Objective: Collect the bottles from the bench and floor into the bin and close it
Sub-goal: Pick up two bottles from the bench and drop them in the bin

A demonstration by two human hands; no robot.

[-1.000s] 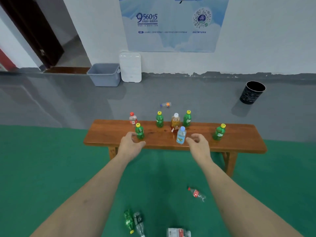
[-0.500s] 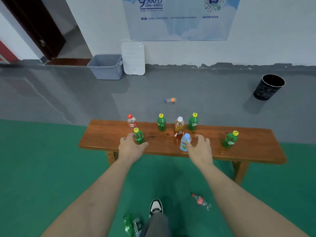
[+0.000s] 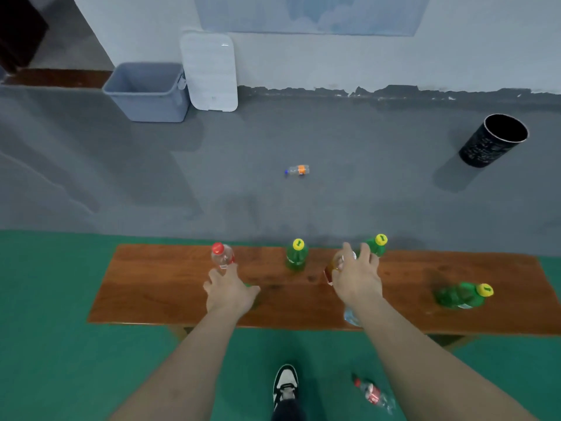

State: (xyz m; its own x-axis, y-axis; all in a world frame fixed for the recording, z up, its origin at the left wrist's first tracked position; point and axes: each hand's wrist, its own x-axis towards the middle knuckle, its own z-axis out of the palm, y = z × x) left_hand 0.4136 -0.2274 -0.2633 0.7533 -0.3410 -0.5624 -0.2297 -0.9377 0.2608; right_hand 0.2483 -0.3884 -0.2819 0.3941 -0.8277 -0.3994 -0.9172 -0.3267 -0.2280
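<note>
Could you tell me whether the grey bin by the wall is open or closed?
Open. The bin has no cover on it and its inside shows; its white lid leans against the wall beside it.

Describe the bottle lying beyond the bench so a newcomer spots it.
Look past the wooden bench to the grey floor. Between the grey bin and the black wastebasket, one clear bottle lies on its side, alone. Only it has an orange label and blue cap.

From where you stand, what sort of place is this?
Likely a plain indoor hall or activity room rather than a home: the painted green and grey floor, a big poster on the white wall, and a long wooden bench standing in the open.
</note>
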